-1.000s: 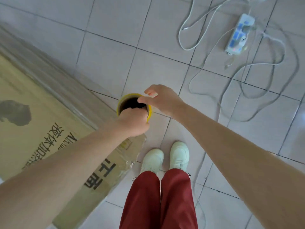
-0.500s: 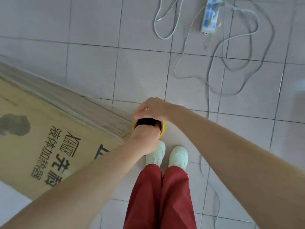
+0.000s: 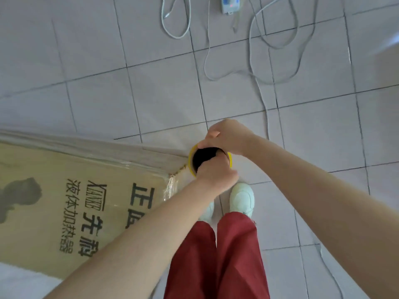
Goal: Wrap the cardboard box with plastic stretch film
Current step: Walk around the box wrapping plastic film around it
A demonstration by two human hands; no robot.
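Observation:
A large cardboard box (image 3: pixel 54 203) with black printed characters fills the lower left, its top and far side under clear stretch film (image 3: pixel 121 152). The film roll (image 3: pixel 191 158), seen end-on with a yellow-rimmed dark core, stands upright at the box's right corner. My left hand (image 3: pixel 216 175) grips the near rim of the roll, fingers reaching into the core. My right hand (image 3: pixel 226 137) grips the far rim from above. A band of film runs taut from the roll along the box's far edge.
Grey floor tiles surround the box. A white power strip (image 3: pixel 230 4) and several loose cables (image 3: pixel 265 67) lie on the floor at the top. My white shoes (image 3: pixel 241 199) and red trousers (image 3: pixel 216 255) stand just below the roll, close to the box corner.
The view has swung round the box's corner. The roll and both hands have shifted to the right of the corner, and more film lies along the box's far edge.

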